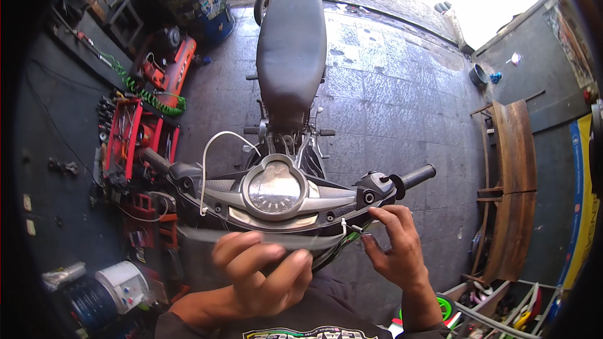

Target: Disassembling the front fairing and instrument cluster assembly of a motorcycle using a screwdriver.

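Note:
A motorbike stands in front of me, its handlebar cover with a round speedometer (274,189) facing up and its black seat (291,44) stretching away. My left hand (262,275) grips the front edge of the grey handlebar cover panel (207,233) from below. My right hand (394,245) pinches a small connector with thin wires (349,228) under the cover's right side, just below the right switch housing (372,193). A white cable (208,150) loops up from the left side of the handlebar.
A red tool trolley (133,138) and an orange compressor (174,69) with a green coiled hose stand on the left. A wooden bench (512,188) leans along the right wall. Boxes of parts (502,307) sit at lower right. Grey tiled floor (389,100) stretches beyond the bike.

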Demonstrator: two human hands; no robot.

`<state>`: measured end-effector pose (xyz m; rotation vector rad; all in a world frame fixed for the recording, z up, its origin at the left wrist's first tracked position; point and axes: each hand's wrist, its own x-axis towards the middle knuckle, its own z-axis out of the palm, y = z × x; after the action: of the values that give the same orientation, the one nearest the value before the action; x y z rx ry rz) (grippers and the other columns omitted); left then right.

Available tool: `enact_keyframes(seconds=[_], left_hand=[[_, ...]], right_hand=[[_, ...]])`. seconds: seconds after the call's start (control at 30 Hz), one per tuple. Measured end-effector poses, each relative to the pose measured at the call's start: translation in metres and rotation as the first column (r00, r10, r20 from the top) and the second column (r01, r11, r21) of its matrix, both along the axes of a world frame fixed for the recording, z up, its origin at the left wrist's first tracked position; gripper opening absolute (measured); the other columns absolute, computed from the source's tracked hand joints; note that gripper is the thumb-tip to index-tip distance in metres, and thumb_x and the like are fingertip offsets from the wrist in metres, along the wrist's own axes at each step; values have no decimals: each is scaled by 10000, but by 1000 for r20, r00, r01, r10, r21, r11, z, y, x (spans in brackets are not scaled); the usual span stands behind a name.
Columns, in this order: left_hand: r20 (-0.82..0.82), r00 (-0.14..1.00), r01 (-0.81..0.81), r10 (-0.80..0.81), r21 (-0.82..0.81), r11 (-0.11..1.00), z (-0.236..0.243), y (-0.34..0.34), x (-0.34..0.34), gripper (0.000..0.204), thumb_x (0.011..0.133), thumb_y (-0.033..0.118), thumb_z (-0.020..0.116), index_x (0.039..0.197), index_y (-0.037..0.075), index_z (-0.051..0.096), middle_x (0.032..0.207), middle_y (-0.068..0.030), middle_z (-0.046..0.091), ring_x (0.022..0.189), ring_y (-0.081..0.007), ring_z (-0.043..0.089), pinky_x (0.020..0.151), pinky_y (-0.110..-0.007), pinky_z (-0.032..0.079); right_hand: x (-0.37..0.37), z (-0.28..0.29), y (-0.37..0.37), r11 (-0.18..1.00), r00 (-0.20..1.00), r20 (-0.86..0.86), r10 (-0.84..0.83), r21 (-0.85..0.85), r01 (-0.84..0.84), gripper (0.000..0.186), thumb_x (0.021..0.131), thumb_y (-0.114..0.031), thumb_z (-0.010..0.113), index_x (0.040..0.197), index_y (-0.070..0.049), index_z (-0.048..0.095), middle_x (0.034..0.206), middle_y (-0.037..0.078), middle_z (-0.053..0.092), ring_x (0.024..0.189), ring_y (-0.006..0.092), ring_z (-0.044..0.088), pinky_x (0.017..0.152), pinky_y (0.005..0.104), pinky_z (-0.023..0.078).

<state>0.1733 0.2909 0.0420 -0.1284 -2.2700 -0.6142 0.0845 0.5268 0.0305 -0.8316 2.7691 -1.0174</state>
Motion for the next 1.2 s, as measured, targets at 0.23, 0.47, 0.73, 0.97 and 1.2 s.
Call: enact_keyframes(seconds=[0.23,0.47,0.73,0.97,1.2], left_hand=[[393,912,197,-119,-163,967,-9,36,-10,434,773,311,812,1112,75,677,1024,-65,625,979,-264,577,859,-421,413],[553,811,320,-193,-142,937,-1,27,-59,296,770,272,811,952,56,723,954,-76,682,926,-270,628,814,-404,466],[597,739,511,-313,-193,838,-5,18,-70,240,810,126,769,965,-8,643,923,-156,639,827,-321,652,729,-404,544],[633,731,523,-254,-281,805,-10,19,-71,241,840,112,747,978,-22,602,903,-188,628,799,-336,649,703,-401,546],[687,656,497,-313,-81,864,5,17,-78,223,840,127,761,951,-13,627,931,-165,640,822,-341,639,736,-415,524]], right_hand=[[-5,-25,-3,982,991,-100,-88,-176,70,495,737,-128,792,1203,-64,638,1291,150,553,1275,378,479,1082,498,364],[-17,-47,-1,950,994,-98,-45,-313,12,450,746,-157,765,1177,-81,658,1289,131,583,1352,377,447,1136,515,318],[-19,-51,-2,919,994,-98,-56,-394,13,429,738,-152,761,1151,-83,670,1256,105,602,1318,349,473,1116,491,337],[-20,-55,-2,911,992,-111,-66,-413,15,431,736,-125,752,1155,-87,660,1247,88,603,1316,332,473,1119,490,338],[-17,-59,-4,893,991,-103,-84,-449,29,423,725,-111,738,1143,-83,678,1247,93,615,1315,345,483,1117,483,346]])
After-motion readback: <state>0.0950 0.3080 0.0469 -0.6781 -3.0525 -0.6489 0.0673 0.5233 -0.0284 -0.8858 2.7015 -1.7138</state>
